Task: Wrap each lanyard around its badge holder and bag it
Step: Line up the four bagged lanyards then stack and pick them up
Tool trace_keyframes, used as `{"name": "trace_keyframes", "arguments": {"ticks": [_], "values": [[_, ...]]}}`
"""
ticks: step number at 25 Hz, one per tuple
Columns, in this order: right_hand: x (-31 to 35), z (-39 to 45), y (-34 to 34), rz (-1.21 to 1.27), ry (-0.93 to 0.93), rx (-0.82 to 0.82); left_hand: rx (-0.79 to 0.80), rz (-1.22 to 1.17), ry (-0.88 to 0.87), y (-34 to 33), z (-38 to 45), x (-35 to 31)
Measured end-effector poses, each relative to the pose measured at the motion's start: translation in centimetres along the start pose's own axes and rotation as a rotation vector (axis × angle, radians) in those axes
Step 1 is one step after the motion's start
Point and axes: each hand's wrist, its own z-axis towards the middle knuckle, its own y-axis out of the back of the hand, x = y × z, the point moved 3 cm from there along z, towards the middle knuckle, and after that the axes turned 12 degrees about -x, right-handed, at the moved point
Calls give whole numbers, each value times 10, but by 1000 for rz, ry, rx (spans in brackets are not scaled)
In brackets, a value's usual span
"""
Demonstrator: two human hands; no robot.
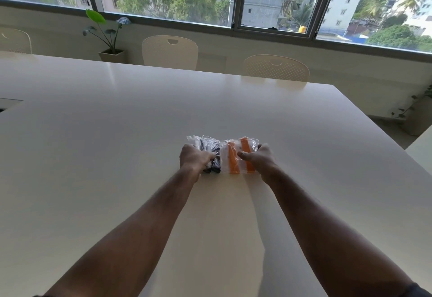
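Two clear plastic bags lie side by side on the white table (117,133). The left bag (210,150) holds a dark lanyard bundle. The right bag (230,156) holds a badge holder with orange lanyard bands across it. My left hand (195,157) grips the dark bag at its left side, fingers curled over it. My right hand (258,158) holds the orange bag at its right edge, thumb pressing on top. Both bags rest on the table and touch each other.
Three cream chairs (170,51) stand along the table's far edge below a wide window. A potted plant (109,37) is behind the far left. A dark recess (9,103) is set in the table at the left edge. The table's right edge (374,123) runs diagonally.
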Motion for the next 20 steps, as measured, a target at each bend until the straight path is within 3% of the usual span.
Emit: {"name": "trace_keyframes", "arguments": {"ticks": [8, 13, 20], "values": [[13, -26, -23, 148, 4, 137, 72, -304, 157, 36, -11, 18], [21, -47, -44, 257, -47, 313, 27, -384, 189, 73, -17, 31], [51, -87, -93, 252, 62, 480, -96, -514, 204, 143, -29, 57]]}}
